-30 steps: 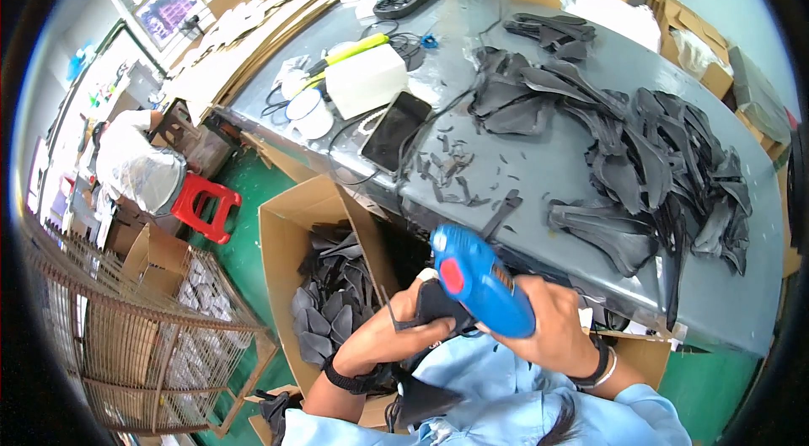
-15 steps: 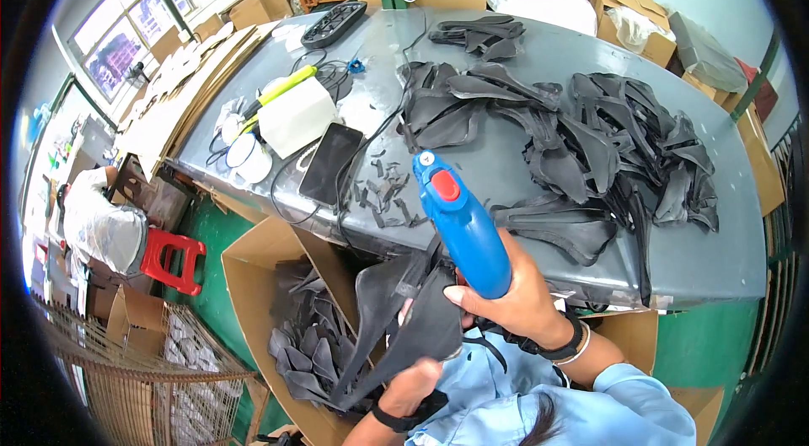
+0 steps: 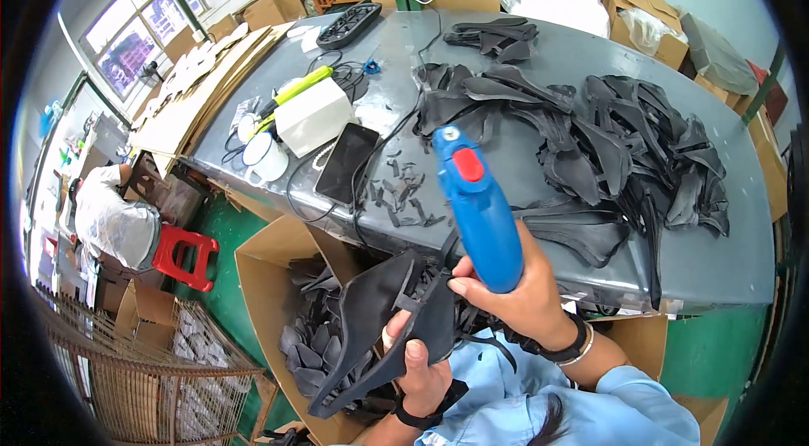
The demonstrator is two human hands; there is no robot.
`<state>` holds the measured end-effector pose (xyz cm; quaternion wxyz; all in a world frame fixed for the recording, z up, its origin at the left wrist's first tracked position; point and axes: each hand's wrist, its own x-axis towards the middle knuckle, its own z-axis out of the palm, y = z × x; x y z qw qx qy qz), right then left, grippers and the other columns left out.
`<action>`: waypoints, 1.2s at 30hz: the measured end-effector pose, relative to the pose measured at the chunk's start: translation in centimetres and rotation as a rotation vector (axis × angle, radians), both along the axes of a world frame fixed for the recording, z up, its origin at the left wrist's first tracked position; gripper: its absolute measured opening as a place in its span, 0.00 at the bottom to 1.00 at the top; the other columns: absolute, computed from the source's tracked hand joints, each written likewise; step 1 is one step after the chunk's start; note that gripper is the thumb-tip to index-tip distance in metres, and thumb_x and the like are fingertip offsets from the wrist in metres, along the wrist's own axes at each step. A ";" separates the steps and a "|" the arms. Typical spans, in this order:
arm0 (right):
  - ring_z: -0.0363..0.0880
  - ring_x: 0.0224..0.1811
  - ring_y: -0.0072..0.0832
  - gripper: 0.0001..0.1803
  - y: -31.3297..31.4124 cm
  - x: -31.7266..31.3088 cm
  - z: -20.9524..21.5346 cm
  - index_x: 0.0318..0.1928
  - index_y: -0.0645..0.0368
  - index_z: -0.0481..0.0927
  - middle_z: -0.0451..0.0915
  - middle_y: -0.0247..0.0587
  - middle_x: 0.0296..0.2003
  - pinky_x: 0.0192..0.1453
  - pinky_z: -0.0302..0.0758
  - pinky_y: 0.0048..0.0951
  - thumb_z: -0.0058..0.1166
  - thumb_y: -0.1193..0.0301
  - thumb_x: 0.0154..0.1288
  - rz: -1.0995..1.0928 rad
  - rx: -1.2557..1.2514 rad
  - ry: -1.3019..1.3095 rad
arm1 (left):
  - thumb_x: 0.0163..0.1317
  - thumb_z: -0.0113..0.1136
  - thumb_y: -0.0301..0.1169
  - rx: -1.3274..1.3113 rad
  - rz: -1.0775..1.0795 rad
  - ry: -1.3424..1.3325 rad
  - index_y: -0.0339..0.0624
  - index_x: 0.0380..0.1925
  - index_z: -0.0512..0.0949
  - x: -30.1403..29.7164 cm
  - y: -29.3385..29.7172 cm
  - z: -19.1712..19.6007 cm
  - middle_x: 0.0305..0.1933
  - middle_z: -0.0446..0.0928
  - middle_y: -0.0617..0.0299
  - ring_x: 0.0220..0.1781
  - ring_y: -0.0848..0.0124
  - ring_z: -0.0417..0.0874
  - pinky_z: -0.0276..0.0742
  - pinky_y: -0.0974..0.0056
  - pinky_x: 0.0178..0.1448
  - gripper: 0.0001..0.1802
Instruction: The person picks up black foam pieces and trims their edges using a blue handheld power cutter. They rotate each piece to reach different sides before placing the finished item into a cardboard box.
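Note:
My left hand (image 3: 424, 383) is closed on a black piece shaped like a bicycle saddle cover (image 3: 364, 315), thumb on one wing and fingers in the slot between the two wings. A blue handheld tool (image 3: 487, 231) with a red button sits in my right hand (image 3: 533, 298), its fingers wrapped round the body. The thumb and a fingertip of that hand meet the upper edge of the black piece. What the tool's working end looks like is hidden. Behind it, small black offcuts (image 3: 406, 193) lie scattered on the grey table (image 3: 506, 180).
Piles of similar black pieces (image 3: 573, 142) cover the table's right side. A phone (image 3: 347, 161), white mug (image 3: 265, 159), white box (image 3: 316, 117) and cables lie left. A cardboard box (image 3: 259, 273) of black pieces stands below the edge. Someone (image 3: 114, 218) sits near a red stool (image 3: 187, 256).
My left hand has shifted up and taken a firmer grip on the black piece, with its thumb on top. The piece is turned slightly, and the view has swung a little left.

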<state>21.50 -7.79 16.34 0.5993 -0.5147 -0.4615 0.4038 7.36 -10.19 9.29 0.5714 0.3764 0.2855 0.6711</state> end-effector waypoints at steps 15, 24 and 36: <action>0.79 0.34 0.21 0.29 0.8 0.7 0.0 0.50 0.64 0.66 0.80 0.39 0.33 0.40 0.76 0.24 0.68 0.75 0.50 0.179 -0.055 0.083 | 0.66 0.48 0.49 -0.047 -0.104 -0.232 0.51 0.63 0.55 0.2 2.1 1.5 0.59 0.68 0.53 0.58 0.58 0.73 0.76 0.58 0.56 0.30; 0.82 0.24 0.40 0.39 -4.2 -2.6 -2.0 0.41 0.66 0.69 0.78 0.46 0.23 0.32 0.78 0.33 0.72 0.48 0.40 0.128 0.071 -0.713 | 0.63 0.48 0.56 0.222 0.396 -0.046 0.47 0.60 0.48 -0.1 4.1 2.8 0.60 0.66 0.48 0.59 0.56 0.72 0.73 0.47 0.58 0.36; 0.82 0.23 0.39 0.41 -5.1 -3.4 -1.0 0.43 0.68 0.69 0.79 0.46 0.25 0.30 0.76 0.35 0.72 0.48 0.40 0.180 0.081 -0.756 | 0.59 0.48 0.61 0.176 0.339 0.034 0.49 0.61 0.60 -3.0 4.1 -4.1 0.59 0.68 0.54 0.57 0.62 0.72 0.69 0.55 0.61 0.38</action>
